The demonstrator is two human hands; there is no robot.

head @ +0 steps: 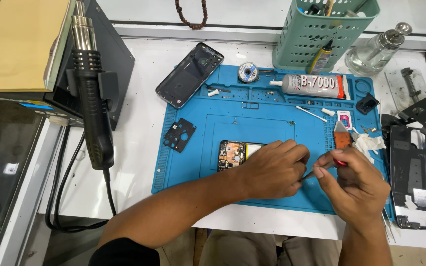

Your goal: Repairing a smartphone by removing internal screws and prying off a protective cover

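Observation:
An opened phone (pixel 233 153) with its copper-coloured circuit board showing lies on the blue work mat (pixel 188 167). My left hand (pixel 274 170) rests over the phone's right part, fingers curled down on it, hiding most of it. My right hand (pixel 353 180) is closed around a thin metal tool with a red part (pixel 339 162), its tip pointing left at the fingers of the left hand. The two hands almost touch above the mat's front right area.
A hot-air gun (pixel 92 93) hangs on its station at left. A phone back cover (pixel 189 75), black plate (pixel 179 135), glue tube (pixel 314 85), green basket (pixel 321 32), glass bottle (pixel 375 49) and a second phone frame (pixel 412 177) surround the mat.

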